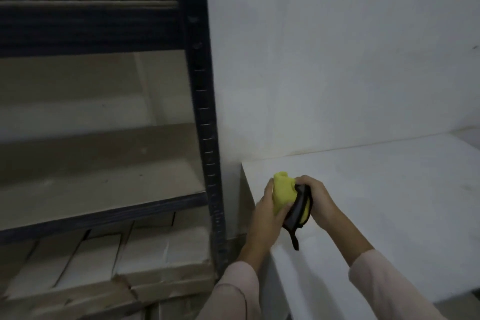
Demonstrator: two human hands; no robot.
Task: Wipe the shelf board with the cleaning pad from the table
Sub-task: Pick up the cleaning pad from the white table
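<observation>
Both hands grip a yellow cleaning pad point(284, 196) with a black strap above the white table point(389, 215) at five o'clock: left hand point(268, 212) wraps the yellow part, right hand point(318, 199) clasps the strap side. Likely fitting it on; next, carry it toward nine o'clock past the dark upright post point(205, 112) onto the bare shelf board point(98, 189).

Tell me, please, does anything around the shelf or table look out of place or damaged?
The cardboard boxes under the shelf board sit askew, with dented, crumpled edges. Otherwise nothing stands out: both hands, left hand and right hand, hold the yellow cleaning pad over the table.
</observation>
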